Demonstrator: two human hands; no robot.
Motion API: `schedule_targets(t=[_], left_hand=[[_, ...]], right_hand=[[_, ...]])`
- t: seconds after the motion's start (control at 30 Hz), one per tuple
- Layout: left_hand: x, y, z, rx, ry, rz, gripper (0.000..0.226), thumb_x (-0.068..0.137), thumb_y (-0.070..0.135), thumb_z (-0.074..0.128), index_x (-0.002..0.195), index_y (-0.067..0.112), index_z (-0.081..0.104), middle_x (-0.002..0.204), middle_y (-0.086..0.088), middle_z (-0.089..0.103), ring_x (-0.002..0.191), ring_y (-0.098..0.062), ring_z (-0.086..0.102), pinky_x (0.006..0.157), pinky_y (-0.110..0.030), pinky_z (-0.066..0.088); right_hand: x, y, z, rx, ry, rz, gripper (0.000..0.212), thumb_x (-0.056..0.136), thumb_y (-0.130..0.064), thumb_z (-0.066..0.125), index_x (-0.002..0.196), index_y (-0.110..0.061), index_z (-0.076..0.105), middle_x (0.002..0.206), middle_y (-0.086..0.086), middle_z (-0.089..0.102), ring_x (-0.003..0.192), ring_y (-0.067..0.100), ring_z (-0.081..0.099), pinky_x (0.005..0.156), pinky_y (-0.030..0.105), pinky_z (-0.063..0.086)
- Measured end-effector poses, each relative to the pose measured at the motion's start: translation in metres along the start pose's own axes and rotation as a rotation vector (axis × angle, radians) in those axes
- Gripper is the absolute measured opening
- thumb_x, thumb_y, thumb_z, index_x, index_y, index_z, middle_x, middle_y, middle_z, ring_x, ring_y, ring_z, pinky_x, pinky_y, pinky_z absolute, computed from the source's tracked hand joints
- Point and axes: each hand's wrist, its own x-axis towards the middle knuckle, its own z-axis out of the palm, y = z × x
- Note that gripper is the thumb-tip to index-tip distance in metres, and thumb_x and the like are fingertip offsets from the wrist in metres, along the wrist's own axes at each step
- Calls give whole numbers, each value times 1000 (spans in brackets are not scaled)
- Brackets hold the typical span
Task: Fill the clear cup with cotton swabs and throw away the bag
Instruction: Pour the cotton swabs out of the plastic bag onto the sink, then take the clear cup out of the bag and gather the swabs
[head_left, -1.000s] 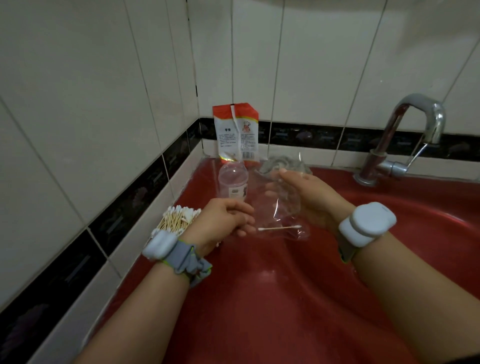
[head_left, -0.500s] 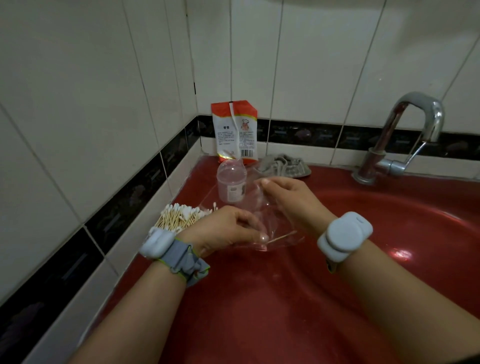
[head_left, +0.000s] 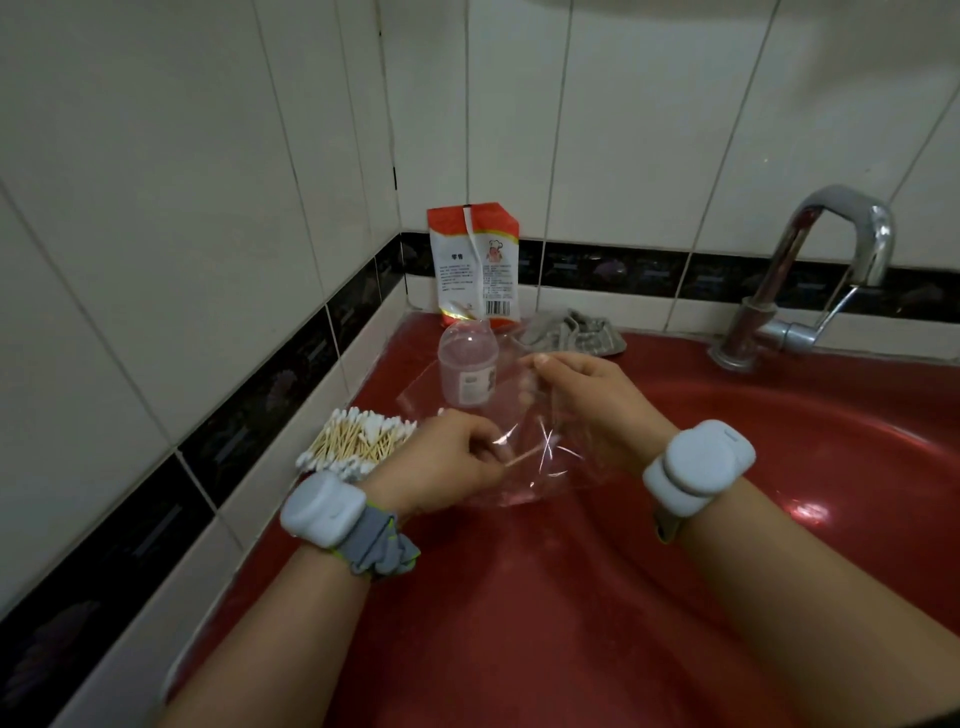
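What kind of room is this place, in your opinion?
Most likely a bathroom or washroom: a red basin with a chrome tap at its rim, and tiled walls meeting in a corner behind it.

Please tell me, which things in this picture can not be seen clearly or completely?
- Head view: the left hand covers one end of the cotton swab in the clear bag.
- The print on the red and white packet is too small to read.
- The clear cup stands behind the bag; the film blurs its contents.
- The right hand hides part of the grey cloth.
- The frame's bottom edge cuts both forearms.
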Motion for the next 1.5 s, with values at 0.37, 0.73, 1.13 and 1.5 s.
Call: schedule_targets(t=[0.37, 0.73, 1.13, 1.5], left_hand=[[-11, -44, -30, 293, 336, -185, 10, 80, 11, 51, 83, 19, 55, 62, 4, 57, 62, -19, 54, 59, -27, 38], [-2, -13, -20, -248, 405, -191, 17, 85, 6, 55, 90, 16, 67, 83, -5, 66, 61, -9, 53, 52, -19, 39], [16, 5, -17, -689, 435, -80, 16, 92, 11, 55, 96, -3, 63, 52, 1, 59, 39, -8, 44, 36, -15, 31], [49, -23, -59, -310, 843, -177, 18, 90, 8, 46, 99, 7, 63, 70, -2, 61, 50, -8, 58, 61, -28, 52]], right_hand=[[6, -9, -42, 60, 165, -25, 12, 91, -14, 59, 95, -6, 67, 77, 13, 63, 59, 19, 60, 55, 26, 50], [5, -12, -26, 572, 34, 74, 22, 96, -20, 48, 84, -9, 63, 63, -3, 68, 56, 7, 66, 51, 20, 53], [22, -1, 13, 580, 4, 101, 28, 94, -44, 49, 95, -21, 65, 94, -4, 70, 87, 9, 67, 72, 26, 54], [57, 17, 22, -119, 103, 72, 61, 83, -3, 66, 137, -6, 39, 130, 8, 49, 108, 15, 50, 90, 31, 43]])
